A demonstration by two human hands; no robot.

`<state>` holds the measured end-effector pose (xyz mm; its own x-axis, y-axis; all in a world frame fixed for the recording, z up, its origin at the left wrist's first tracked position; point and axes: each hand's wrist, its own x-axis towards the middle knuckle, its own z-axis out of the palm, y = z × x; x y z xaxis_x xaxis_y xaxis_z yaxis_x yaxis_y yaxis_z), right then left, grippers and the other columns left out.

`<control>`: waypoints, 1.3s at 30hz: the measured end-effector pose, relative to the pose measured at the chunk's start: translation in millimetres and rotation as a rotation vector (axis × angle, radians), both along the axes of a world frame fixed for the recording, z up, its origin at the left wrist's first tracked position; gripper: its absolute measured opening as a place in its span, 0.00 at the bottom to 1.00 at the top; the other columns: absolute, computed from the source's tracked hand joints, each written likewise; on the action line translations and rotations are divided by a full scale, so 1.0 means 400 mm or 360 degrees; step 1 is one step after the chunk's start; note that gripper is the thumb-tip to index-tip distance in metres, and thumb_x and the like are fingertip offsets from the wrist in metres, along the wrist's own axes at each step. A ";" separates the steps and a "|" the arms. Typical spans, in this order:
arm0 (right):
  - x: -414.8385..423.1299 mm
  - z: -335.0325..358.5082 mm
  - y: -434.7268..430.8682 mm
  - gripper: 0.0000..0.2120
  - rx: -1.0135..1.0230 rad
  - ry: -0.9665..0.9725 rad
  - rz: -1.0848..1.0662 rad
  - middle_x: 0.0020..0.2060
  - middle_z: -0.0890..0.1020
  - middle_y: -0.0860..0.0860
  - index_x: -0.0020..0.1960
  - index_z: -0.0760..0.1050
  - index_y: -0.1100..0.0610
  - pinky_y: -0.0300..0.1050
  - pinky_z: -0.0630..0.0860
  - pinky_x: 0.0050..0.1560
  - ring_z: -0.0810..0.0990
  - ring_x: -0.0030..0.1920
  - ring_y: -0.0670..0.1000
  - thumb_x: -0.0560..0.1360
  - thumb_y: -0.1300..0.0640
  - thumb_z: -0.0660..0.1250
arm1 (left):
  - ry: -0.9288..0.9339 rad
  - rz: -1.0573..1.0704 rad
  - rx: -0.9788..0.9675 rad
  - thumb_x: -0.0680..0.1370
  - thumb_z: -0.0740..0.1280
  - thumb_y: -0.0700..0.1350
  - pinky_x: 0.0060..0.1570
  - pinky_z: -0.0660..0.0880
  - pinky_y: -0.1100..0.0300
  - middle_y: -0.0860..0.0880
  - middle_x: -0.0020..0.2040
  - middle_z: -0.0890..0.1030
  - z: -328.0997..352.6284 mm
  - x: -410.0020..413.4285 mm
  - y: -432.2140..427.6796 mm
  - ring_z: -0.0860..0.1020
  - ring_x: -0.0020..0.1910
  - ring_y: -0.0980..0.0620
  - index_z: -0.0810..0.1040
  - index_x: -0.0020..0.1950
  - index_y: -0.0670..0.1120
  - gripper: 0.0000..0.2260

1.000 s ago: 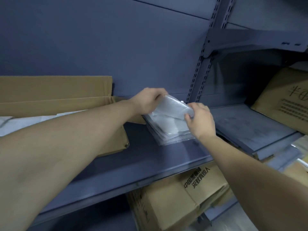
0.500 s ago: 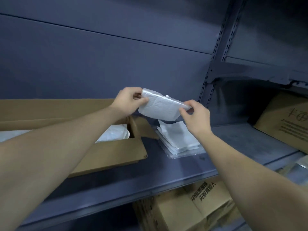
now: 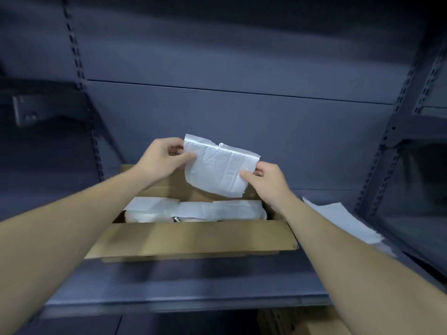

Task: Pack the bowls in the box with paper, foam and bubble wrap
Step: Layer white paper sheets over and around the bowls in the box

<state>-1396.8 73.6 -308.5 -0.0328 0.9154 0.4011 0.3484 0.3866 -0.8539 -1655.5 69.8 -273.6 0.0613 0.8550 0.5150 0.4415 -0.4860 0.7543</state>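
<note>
The left hand point(image 3: 162, 160) and the right hand point(image 3: 268, 182) each pinched a side edge of a thin white crinkled sheet point(image 3: 220, 170) just above the open brown cardboard box point(image 3: 193, 238). White wrapped bundles point(image 3: 193, 210) (bowls, probably) lay inside it; padding seemed the step in hand, and next the sheet needed lowering flat onto them.
</note>
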 end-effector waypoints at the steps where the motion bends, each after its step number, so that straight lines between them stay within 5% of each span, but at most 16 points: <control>1: -0.033 0.001 0.002 0.06 -0.0001 0.0002 0.0053 0.43 0.85 0.41 0.47 0.81 0.49 0.39 0.80 0.49 0.84 0.45 0.41 0.75 0.60 0.70 | 0.0022 0.0054 -0.0014 0.76 0.72 0.44 0.56 0.80 0.50 0.53 0.48 0.86 -0.002 -0.035 -0.013 0.83 0.49 0.53 0.84 0.51 0.49 0.04; 8: -0.205 0.008 -0.003 0.06 -0.0029 -0.0018 0.0273 0.46 0.86 0.45 0.52 0.83 0.55 0.36 0.79 0.46 0.84 0.46 0.42 0.76 0.61 0.69 | -0.0024 0.0287 -0.0166 0.76 0.72 0.42 0.52 0.82 0.51 0.52 0.43 0.86 -0.018 -0.215 -0.099 0.84 0.47 0.49 0.84 0.47 0.49 0.03; 15: -0.305 0.011 -0.024 0.04 -0.0085 -0.0065 0.0364 0.41 0.85 0.50 0.48 0.81 0.58 0.36 0.73 0.35 0.78 0.34 0.42 0.77 0.61 0.68 | -0.0060 0.0402 -0.0199 0.77 0.72 0.42 0.51 0.82 0.53 0.50 0.42 0.86 -0.032 -0.302 -0.170 0.84 0.46 0.47 0.85 0.48 0.47 0.03; 21: -0.353 -0.020 -0.035 0.04 -0.0166 -0.0091 0.0379 0.43 0.85 0.53 0.48 0.81 0.58 0.42 0.75 0.39 0.79 0.35 0.43 0.77 0.61 0.67 | -0.0082 0.0471 -0.0306 0.76 0.72 0.42 0.51 0.82 0.51 0.49 0.42 0.85 -0.064 -0.340 -0.188 0.83 0.47 0.47 0.84 0.46 0.48 0.02; 26: -0.355 -0.041 -0.037 0.06 -0.0196 -0.0133 0.0377 0.42 0.85 0.47 0.48 0.81 0.54 0.37 0.73 0.35 0.79 0.36 0.42 0.77 0.61 0.66 | -0.0055 0.0499 -0.0378 0.77 0.72 0.44 0.49 0.82 0.51 0.49 0.42 0.85 -0.086 -0.343 -0.184 0.83 0.46 0.45 0.84 0.45 0.49 0.02; 31: -0.362 -0.078 -0.022 0.06 -0.0293 -0.0380 0.0279 0.36 0.81 0.56 0.46 0.80 0.58 0.46 0.71 0.36 0.76 0.35 0.51 0.73 0.56 0.67 | 0.0057 0.0565 -0.0469 0.77 0.71 0.44 0.46 0.82 0.56 0.50 0.38 0.82 -0.119 -0.331 -0.162 0.81 0.40 0.52 0.83 0.44 0.48 0.03; 36: -0.369 -0.113 -0.013 0.08 -0.0509 -0.0594 0.0310 0.30 0.77 0.53 0.36 0.74 0.59 0.43 0.67 0.35 0.72 0.31 0.51 0.72 0.58 0.68 | 0.0184 0.0503 -0.0650 0.76 0.72 0.43 0.44 0.82 0.56 0.48 0.38 0.83 -0.149 -0.364 -0.145 0.82 0.40 0.52 0.83 0.42 0.47 0.03; 39: -0.371 -0.118 -0.003 0.15 -0.0608 -0.0835 0.0320 0.30 0.69 0.49 0.33 0.66 0.54 0.43 0.64 0.33 0.67 0.31 0.49 0.72 0.54 0.71 | 0.0381 0.0513 -0.0689 0.74 0.74 0.43 0.41 0.75 0.60 0.58 0.29 0.80 -0.165 -0.378 -0.130 0.79 0.35 0.56 0.79 0.28 0.54 0.15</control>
